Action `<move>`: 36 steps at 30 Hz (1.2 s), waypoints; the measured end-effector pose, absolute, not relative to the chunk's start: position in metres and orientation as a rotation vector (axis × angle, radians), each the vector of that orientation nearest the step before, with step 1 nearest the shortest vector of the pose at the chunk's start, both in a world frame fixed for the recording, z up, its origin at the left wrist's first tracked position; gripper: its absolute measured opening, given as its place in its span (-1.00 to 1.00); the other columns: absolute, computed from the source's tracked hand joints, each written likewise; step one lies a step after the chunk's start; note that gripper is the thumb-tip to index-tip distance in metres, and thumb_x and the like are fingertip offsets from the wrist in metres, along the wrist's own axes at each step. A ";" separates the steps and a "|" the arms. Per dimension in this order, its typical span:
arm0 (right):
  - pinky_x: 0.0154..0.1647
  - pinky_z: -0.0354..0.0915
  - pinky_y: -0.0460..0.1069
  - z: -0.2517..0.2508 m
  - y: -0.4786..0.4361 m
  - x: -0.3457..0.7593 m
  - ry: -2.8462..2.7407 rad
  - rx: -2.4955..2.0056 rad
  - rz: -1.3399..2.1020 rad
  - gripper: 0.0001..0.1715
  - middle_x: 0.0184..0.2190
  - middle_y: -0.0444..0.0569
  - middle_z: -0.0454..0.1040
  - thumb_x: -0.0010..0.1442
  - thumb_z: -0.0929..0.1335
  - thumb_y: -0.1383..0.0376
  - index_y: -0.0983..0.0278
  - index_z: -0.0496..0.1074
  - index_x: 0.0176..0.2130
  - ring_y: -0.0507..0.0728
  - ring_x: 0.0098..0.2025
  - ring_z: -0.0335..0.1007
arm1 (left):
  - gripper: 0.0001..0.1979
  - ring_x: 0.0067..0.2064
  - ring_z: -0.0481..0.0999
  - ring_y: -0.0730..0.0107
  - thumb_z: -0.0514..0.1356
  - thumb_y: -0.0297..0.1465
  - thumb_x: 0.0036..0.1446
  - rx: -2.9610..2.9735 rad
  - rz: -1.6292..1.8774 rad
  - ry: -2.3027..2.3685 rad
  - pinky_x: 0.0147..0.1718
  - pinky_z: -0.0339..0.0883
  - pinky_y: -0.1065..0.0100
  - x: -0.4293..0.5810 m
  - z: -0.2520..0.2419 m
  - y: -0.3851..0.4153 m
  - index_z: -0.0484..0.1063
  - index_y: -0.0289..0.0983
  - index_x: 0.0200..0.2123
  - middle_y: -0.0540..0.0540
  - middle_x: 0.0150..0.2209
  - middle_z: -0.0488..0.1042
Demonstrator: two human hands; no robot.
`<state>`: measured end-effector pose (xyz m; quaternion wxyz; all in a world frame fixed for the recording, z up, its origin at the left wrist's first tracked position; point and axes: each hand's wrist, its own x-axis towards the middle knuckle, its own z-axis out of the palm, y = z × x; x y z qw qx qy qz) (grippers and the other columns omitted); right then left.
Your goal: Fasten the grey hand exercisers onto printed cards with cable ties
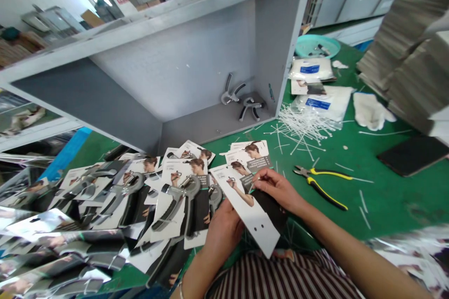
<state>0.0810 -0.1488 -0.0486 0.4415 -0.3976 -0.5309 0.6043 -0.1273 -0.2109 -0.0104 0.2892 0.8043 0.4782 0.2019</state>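
Observation:
My left hand (pixel 225 228) is closed on the left edge of a printed backing card (pixel 242 205), its fingers partly hidden behind it. The card tilts towards me, with a picture of a person on it and two small dark holes near its lower end. Over the card's dark right side, my right hand (pixel 278 190) pinches what looks like a thin white cable tie (pixel 251 187), against the card's face. Left of my hands lie several hand grip strengtheners (pixel 191 201), grey and black, fixed on similar cards. More cards (pixel 250 145) lie just beyond the held one.
A grey crate (pixel 206 56) on its side holds two loose hand grips (pixel 249 110). On the green table (pixel 396 201) are yellow-black cutting pliers (pixel 322 182), scattered cable ties (pixel 305 124), bagged ties (pixel 326 105), a white glove (pixel 372 111), a dark phone (pixel 412 154) and a turquoise tray (pixel 301 46).

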 end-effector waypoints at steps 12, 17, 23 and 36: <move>-0.19 0.26 -0.04 -0.037 -0.151 0.078 -1.535 -0.981 1.479 -0.74 -0.32 -0.12 0.41 0.28 0.35 0.09 0.24 0.42 -0.23 0.07 -0.26 0.32 | -0.64 -0.03 0.52 0.03 0.11 -0.56 0.09 1.938 0.520 1.471 -0.01 0.34 0.16 -0.110 -0.005 -0.202 0.53 -0.25 -0.06 -0.27 -0.11 0.57; -0.15 0.25 -0.03 -0.037 -0.151 0.079 -1.595 -0.968 1.450 -0.75 -0.29 -0.11 0.42 0.29 0.34 0.09 0.23 0.44 -0.21 0.08 -0.22 0.33 | -0.73 -0.16 0.54 0.06 0.13 -0.51 0.08 1.737 0.430 1.514 -0.16 0.35 0.21 -0.116 0.001 -0.197 0.57 -0.27 -0.18 -0.27 -0.20 0.59; -0.18 0.24 -0.04 -0.037 -0.150 0.076 -1.570 -0.966 1.446 -0.73 -0.30 -0.12 0.42 0.29 0.33 0.07 0.22 0.43 -0.21 0.08 -0.24 0.32 | -0.84 -0.27 0.52 0.15 0.17 -0.52 0.02 1.622 0.609 1.458 -0.15 0.35 0.22 -0.110 0.007 -0.188 0.56 -0.23 -0.39 -0.16 -0.38 0.57; -0.23 0.18 -0.05 -0.028 -0.151 0.073 -1.563 -0.936 1.437 -0.80 -0.34 -0.13 0.33 0.33 0.28 0.15 0.22 0.36 -0.24 0.07 -0.29 0.23 | -0.59 0.02 0.51 -0.07 0.06 -0.53 0.14 2.200 0.218 1.347 0.00 0.37 0.08 -0.133 -0.014 -0.200 0.48 -0.31 0.05 -0.37 -0.02 0.54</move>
